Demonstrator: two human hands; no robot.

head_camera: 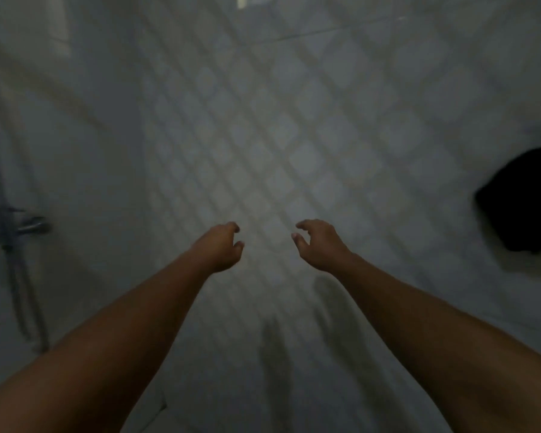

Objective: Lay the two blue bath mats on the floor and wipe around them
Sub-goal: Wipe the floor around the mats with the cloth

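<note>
The picture is dim and blurred. Both my arms reach forward over a pale tiled floor (281, 129) with a diamond pattern. My left hand (222, 246) and my right hand (317, 243) hover side by side near the middle of the view, a hand's width apart. Each has its fingers curled loosely and apart, and holds nothing. No blue bath mat shows anywhere in view.
A metal shower mixer with its pipe and hose (16, 229) is fixed to the white wall at the left. A dark rounded object (525, 198) sits at the right edge; I cannot tell what it is.
</note>
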